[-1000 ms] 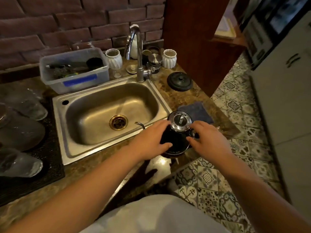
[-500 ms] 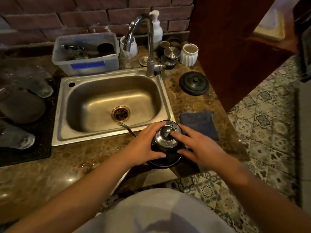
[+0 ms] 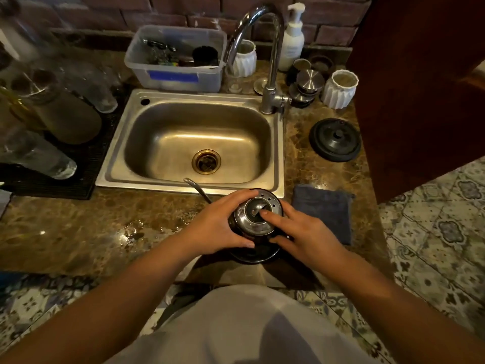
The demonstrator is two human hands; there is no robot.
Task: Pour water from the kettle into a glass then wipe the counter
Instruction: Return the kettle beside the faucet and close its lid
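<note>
Both hands are meeting on the small dark round-bodied kettle with a polished steel lid (image 3: pixel 256 222), which is standing on the brown marbled stone tabletop (image 3: pixel 86 227) just in front of the sink's near right corner. Left hand (image 3: pixel 220 227) is curling around the kettle's left flank, thumb low on the front and fingers arching over the rim, closed on the body. Right hand (image 3: pixel 301 233) is lying partly open against the right side, its forefinger resting on the centre of the lid and its thumb pressing the dark body lower down.

Largest among the surroundings, the rectangular stainless steel sink (image 3: pixel 120 158) is sitting behind the kettle, a brass-ringed drain showing in its basin. At its rear right corner the chrome gooseneck faucet (image 3: pixel 273 61) is arching back over the basin. Behind the sink's rear edge, the translucent plastic tub with a blue label (image 3: pixel 175 74) is holding dark utensils that are too blurred to identify. Right of the kettle, the folded dark blue cloth (image 3: pixel 322 211) is lying flat, just beside the right hand. Farther back on the right, the round black lid with a central knob (image 3: pixel 334 140) is lying near the tabletop's edge. Thin and curved, the kettle's steel spout (image 3: pixel 195 187) is reaching leftward over the sink's front rim. Wet patches are glinting on the tabletop left of the kettle.
</note>
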